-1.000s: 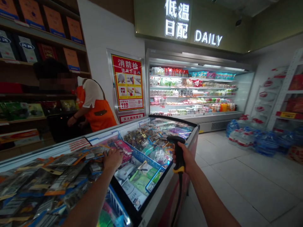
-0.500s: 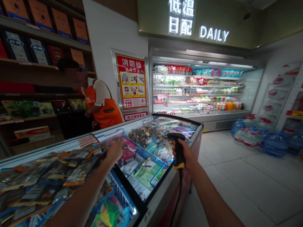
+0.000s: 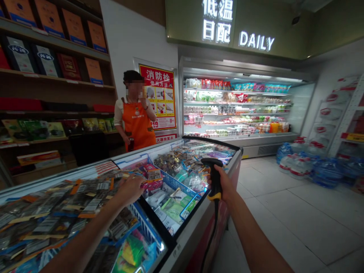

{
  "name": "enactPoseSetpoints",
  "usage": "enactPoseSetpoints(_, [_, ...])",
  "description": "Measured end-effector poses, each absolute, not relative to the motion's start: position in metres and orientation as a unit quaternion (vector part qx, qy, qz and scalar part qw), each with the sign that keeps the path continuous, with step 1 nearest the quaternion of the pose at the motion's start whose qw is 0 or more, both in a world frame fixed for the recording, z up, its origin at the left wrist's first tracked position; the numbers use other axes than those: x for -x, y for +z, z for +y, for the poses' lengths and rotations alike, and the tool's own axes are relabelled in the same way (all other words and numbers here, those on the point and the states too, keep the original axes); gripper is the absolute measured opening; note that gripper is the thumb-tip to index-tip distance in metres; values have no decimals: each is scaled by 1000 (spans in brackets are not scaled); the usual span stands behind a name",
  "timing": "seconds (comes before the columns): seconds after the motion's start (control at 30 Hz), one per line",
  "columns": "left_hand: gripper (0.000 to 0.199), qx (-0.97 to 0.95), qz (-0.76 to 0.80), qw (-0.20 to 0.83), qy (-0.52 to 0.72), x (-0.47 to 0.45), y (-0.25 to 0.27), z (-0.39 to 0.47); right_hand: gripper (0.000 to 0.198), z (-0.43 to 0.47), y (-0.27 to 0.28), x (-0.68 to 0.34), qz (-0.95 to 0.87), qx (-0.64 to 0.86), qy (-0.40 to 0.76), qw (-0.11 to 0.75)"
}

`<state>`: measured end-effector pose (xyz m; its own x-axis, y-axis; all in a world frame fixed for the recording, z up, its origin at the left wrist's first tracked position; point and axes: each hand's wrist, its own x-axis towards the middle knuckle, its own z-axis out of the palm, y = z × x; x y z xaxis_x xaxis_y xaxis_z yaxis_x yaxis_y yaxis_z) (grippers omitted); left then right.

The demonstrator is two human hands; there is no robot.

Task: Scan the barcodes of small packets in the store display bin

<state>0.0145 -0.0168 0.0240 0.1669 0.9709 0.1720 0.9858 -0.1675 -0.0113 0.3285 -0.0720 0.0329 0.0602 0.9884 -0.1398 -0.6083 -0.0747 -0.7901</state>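
Observation:
My right hand [image 3: 223,185] is closed around the grip of a black and yellow barcode scanner [image 3: 215,178]. The scanner is upright, its head at the top and its cord hanging down past the freezer's front edge. My left hand [image 3: 131,188] is over the chest freezer, low above the packets, with its fingers loosely stretched to the right and their tips partly hidden. Just beyond those fingers, a small packet with a pale label [image 3: 153,174] rests on red bags. Many flat brown packets with orange and blue edges [image 3: 93,204] are spread to the left, under my forearm.
The chest freezer [image 3: 182,237] has blue baskets of bagged food. Behind it stands a person in an orange apron [image 3: 136,125]. Shelves [image 3: 61,81] hold boxes at left; a lit cooler [image 3: 239,108] is at the back. Bottled water [image 3: 327,172] stands on the floor at right.
My left hand has lowered slightly and moved left, and the small labelled packet now shows beside it. The person behind has straightened and turned this way. My right hand keeps the scanner nearly still.

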Motion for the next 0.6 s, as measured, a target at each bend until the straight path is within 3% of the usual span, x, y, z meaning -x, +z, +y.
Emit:
enactPoseSetpoints(0.27, [41, 792, -593, 114, -94, -92, -15, 30, 23, -70, 31, -332, -257, 377, 631, 627])
enactPoseSetpoints(0.43, [39, 728, -676, 93, -66, -59, -24, 49, 25, -69, 26, -345, -256, 398, 612, 634])
enactPoseSetpoints(0.6, [36, 691, -707, 143, -51, -12, -15, 53, 26, -69, 21, -355, -246, 397, 610, 640])
